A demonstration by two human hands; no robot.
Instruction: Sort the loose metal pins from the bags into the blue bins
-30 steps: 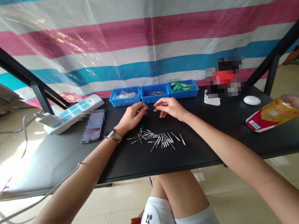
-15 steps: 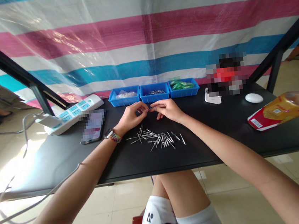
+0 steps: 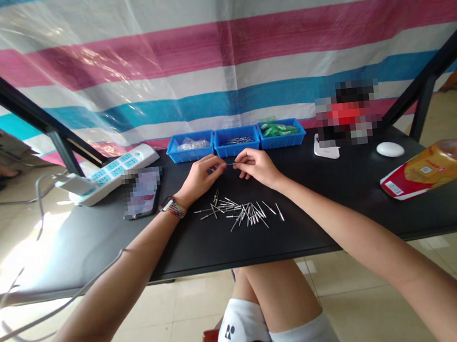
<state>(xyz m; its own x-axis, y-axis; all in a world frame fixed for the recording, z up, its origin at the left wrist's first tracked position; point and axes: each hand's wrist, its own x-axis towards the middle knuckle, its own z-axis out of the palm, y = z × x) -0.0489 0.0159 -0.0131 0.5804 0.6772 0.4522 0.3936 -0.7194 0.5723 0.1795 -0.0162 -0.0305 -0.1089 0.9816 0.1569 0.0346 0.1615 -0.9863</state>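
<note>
Between my two hands runs a thin metal pop rivet [image 3: 230, 165], one end pinched in each. My left hand [image 3: 205, 174], with a watch and a woven band at its wrist, has thumb and forefinger closed on the left end. My right hand [image 3: 257, 166] grips the other end in its fingertips, which hide part of it. Nearer to me on the black table, several silver pop rivets [image 3: 251, 212] lie in a loose heap. Just beyond my hands stands a blue bin [image 3: 237, 149] with more thin metal pieces in it.
Flanking the middle bin are a blue bin [image 3: 191, 155] of clear bags and another blue bin [image 3: 283, 141] of green packets. A power strip [image 3: 120, 169] and a phone [image 3: 144, 193] lie left. At right are a white case [image 3: 390, 149] and a bottle [image 3: 428, 172].
My fingertips have drawn slightly apart, so more of the rivet shows between them. The heap on the table is unchanged.
</note>
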